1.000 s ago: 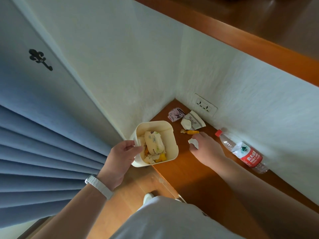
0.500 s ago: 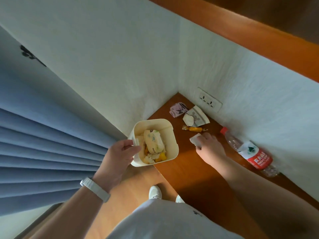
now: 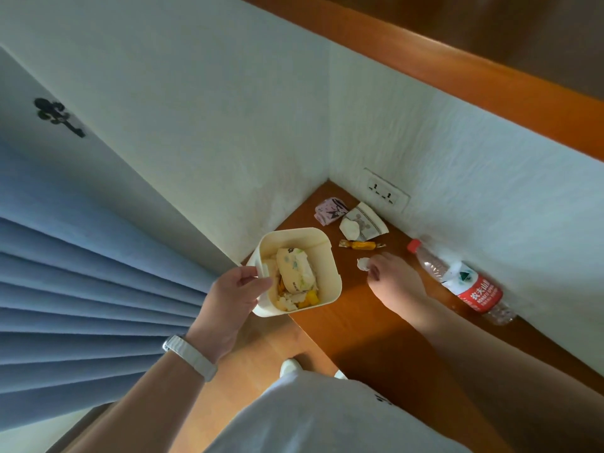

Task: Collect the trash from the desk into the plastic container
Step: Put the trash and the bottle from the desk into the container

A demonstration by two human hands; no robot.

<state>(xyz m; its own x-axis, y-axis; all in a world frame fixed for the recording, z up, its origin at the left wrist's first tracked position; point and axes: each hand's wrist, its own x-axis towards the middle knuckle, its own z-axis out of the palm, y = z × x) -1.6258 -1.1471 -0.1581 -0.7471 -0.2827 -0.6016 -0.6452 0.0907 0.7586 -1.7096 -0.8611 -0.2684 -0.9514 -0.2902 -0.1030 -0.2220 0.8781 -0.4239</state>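
My left hand grips the near rim of a cream plastic container, held at the desk's left edge; wrappers and paper scraps fill it. My right hand is over the desk and pinches a small white crumpled scrap at its fingertips. Beyond it lie an orange candy wrapper, a white paper wad on a striped grey wrapper, and a pink wrapper in the corner.
A plastic water bottle with a red cap and red label lies on the desk by the right wall. A wall socket sits above the trash. Blue curtains hang on the left. White walls close the corner.
My right hand has lifted slightly with the white scrap pinched at its fingertips. The container stays in my left hand at the desk edge. The camera view shifted a little.
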